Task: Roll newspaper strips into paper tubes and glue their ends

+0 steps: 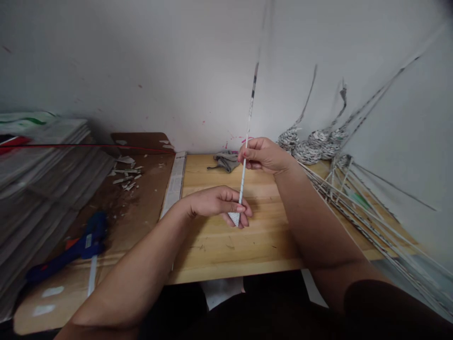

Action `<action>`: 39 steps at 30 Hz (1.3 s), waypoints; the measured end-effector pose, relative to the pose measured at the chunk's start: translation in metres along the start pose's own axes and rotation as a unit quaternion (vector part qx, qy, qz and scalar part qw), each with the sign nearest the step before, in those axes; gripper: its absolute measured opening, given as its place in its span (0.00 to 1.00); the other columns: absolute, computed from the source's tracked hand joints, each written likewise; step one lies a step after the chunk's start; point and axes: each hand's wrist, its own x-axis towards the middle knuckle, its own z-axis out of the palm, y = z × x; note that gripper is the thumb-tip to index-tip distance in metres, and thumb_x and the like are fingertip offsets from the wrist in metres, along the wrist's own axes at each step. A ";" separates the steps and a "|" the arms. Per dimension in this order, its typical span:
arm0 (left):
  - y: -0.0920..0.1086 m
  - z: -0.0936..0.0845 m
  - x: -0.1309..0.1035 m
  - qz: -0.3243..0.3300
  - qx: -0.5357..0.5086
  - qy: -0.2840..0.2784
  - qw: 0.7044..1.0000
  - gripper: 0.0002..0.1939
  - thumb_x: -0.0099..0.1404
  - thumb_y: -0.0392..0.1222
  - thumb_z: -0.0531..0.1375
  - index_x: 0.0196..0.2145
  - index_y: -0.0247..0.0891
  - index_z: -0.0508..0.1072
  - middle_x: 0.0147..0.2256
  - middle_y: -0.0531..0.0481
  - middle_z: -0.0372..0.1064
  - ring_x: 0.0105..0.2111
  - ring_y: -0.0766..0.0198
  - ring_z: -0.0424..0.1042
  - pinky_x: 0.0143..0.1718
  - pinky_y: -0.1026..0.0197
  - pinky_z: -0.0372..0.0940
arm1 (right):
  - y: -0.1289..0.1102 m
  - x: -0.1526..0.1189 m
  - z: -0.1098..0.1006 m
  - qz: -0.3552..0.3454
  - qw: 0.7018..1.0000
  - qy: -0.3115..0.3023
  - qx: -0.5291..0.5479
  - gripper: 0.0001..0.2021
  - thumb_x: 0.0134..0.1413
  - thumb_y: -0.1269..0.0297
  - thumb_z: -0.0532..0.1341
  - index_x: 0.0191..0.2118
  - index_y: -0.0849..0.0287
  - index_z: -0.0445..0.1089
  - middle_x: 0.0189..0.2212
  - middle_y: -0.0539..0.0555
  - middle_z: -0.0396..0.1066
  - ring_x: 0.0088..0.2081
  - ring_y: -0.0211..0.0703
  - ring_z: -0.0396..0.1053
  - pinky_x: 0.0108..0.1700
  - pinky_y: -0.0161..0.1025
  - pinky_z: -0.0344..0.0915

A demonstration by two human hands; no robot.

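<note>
A long thin rolled newspaper tube (251,106) stands nearly upright in front of me, leaning slightly right at the top. My left hand (222,205) grips its lower end between thumb and fingers, low over the wooden tabletop. A flat, printed paper tip (234,218) shows below that thumb. Higher on the tube, my right hand (260,155) pinches it with thumb and forefinger. The tube's far end blurs against the wall.
Woven newspaper coils (307,152) with upright ends stand back right, beside several loose paper tubes (368,217). A grey cloth (226,161) lies behind my hands. At left are cardboard (141,208) with scraps, a blue glue gun (94,236) and stacked newspapers (46,189).
</note>
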 end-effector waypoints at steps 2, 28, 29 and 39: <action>-0.001 -0.001 0.000 -0.002 0.015 0.010 1.000 0.16 0.63 0.51 0.63 0.43 0.37 0.77 0.38 0.42 0.78 0.37 0.61 0.77 0.38 0.59 0.71 | -0.001 0.002 0.001 -0.012 0.999 0.035 -0.007 0.23 0.38 0.49 0.74 0.26 0.66 0.71 0.21 0.51 0.69 0.19 0.28 0.60 0.15 0.27 0.45; 0.008 -0.073 -0.032 0.296 -0.262 0.522 0.756 0.19 0.39 0.37 0.76 0.26 0.32 0.73 0.21 0.53 0.71 0.20 0.69 0.71 0.23 0.68 0.69 | 0.014 0.024 0.027 -0.185 0.921 0.344 0.006 0.15 0.44 0.54 0.71 0.28 0.61 0.74 0.18 0.48 0.67 0.19 0.30 0.61 0.18 0.30 0.52; 0.008 -0.074 -0.032 0.307 -0.284 0.516 0.748 0.17 0.41 0.36 0.76 0.27 0.32 0.73 0.22 0.53 0.72 0.21 0.70 0.71 0.22 0.70 0.69 | 0.018 0.027 0.032 -0.178 0.916 0.357 0.026 0.16 0.43 0.52 0.71 0.28 0.61 0.73 0.19 0.48 0.66 0.19 0.30 0.61 0.17 0.29 0.51; 0.009 -0.072 -0.019 0.395 -0.400 0.494 0.663 0.05 0.60 0.33 0.66 0.33 0.33 0.73 0.29 0.50 0.76 0.31 0.67 0.78 0.29 0.71 0.73 | 0.057 0.036 0.063 0.051 0.922 0.337 0.182 0.23 0.46 0.40 0.65 0.30 0.57 0.64 0.18 0.45 0.62 0.16 0.32 0.57 0.16 0.30 0.49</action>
